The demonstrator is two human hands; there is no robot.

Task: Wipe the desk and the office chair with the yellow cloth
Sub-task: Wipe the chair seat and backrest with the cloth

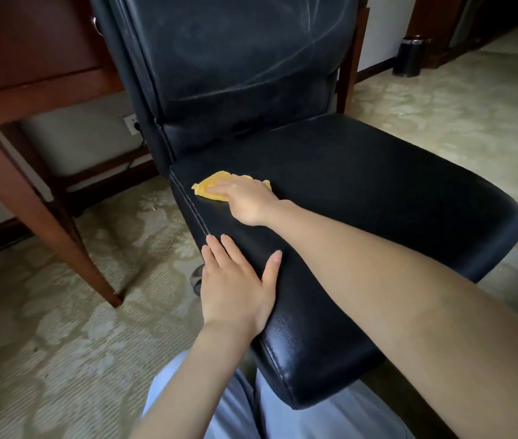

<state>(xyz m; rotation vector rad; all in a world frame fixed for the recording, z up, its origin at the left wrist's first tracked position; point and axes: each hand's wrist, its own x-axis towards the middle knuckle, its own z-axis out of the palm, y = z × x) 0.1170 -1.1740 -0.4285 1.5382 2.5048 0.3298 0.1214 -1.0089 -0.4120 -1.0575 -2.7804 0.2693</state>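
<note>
The patterned carpet point(61, 343) runs across the whole floor. On it stands the black leather chair point(378, 191), its seat stretching toward the person and its tall back marked with faint streaks. The wooden counter point(29, 74) stands to the left, close behind the chair, with a slanted leg coming down to the carpet. Pale trousers point(283, 413) show at the near end of the seat. A dark round bin point(411, 57) sits far back on the right.

The left hand point(235, 286) lies flat on the seat's near left edge, fingers straight and thumb spread, holding nothing. The right hand point(245, 198) reaches farther in, palm down and fingers straight. It presses the cloth point(210, 185) onto the seat near its back left corner, just beside the stitched seam. The cloth is yellow and bunched, and it pokes out around the fingers. A socket point(131, 124) shows on the wall under the counter.
</note>
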